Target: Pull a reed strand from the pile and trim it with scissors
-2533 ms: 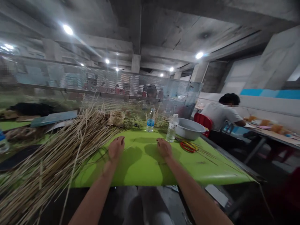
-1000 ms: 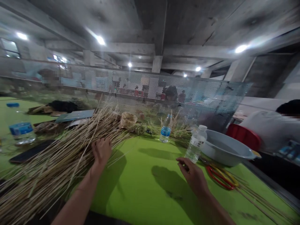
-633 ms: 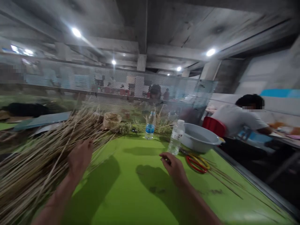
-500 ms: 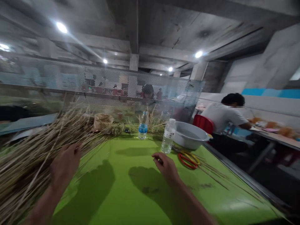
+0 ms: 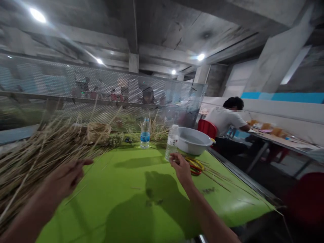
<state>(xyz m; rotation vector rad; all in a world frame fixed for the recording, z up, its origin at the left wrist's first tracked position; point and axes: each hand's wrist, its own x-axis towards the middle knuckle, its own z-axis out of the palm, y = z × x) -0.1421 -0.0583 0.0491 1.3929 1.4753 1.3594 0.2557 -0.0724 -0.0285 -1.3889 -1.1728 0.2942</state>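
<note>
My left hand (image 5: 66, 178) hovers by the right edge of a large heap of dry straw stalks (image 5: 32, 162). Its index finger points out to the right, the others bend loosely, and no object shows in it. My right hand (image 5: 181, 167) is over the green table (image 5: 121, 192), with loosely bent fingers and nothing visible in them. Its fingertips overlap the lower part of a clear bottle with a white cap (image 5: 172, 140); whether they touch it I cannot tell. Scissors with red and yellow handles (image 5: 198, 165) lie just beyond this hand, partly covered.
A grey basin (image 5: 193, 145) stands at the back right. A blue-labelled water bottle (image 5: 145, 136) and a woven straw basket (image 5: 97, 133) are at the back. Loose stalks (image 5: 217, 180) lie on the right. A perforated metal screen (image 5: 101, 84) closes the far side; a person (image 5: 222, 118) sits beyond, right.
The view has swung right, so things appear further left. My right hand has moved closer to the white-capped bottle and scissors. My left index finger now stretches out.
</note>
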